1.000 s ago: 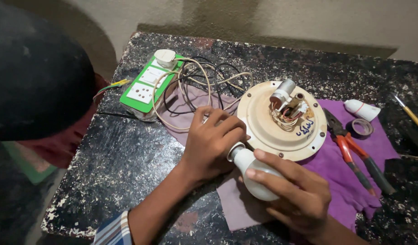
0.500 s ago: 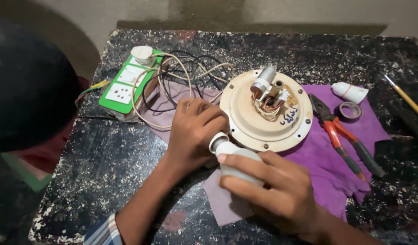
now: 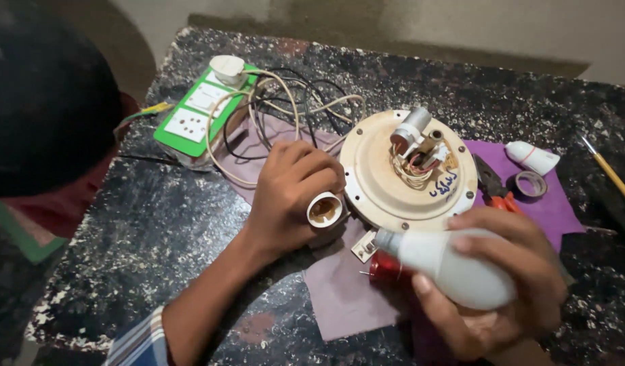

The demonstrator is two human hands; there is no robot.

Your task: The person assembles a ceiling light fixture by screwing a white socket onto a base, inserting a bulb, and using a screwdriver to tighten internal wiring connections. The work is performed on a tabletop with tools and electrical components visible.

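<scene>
Head view, looking down, shows us a dark speckled stone tabletop [image 3: 156,224] with a purple cloth [image 3: 339,291] spread across its middle. Our left hand [image 3: 289,196] is clenched around a white plastic bulb holder [image 3: 324,210], whose round open socket faces up toward us. Our right hand [image 3: 492,291] grasps a white frosted bulb [image 3: 455,268] lying across the fingers, with its grey cap end pointing left toward the holder; the two are near each other but apart, and the bulb is held just above the cloth.

Between and behind our hands sits a round cream-coloured fan plate [image 3: 407,169] with copper windings and a small grey cylinder at its centre. Our left hand lies just beside its left edge. A small red part [image 3: 384,266] shows under the bulb's cap; we cannot tell what it is.

Farther left a green and white socket board [image 3: 200,115] carries a white plug [image 3: 228,68], and a tangle of cream and black wires [image 3: 292,108] runs from it toward the plate. On the right we see red-handled pliers [image 3: 495,193], a small roll of dark tape [image 3: 531,184], a second white bulb holder [image 3: 533,157] and a yellow-handled screwdriver [image 3: 607,173]. A dark-haired head [image 3: 48,95] of another person fills the left edge.
</scene>
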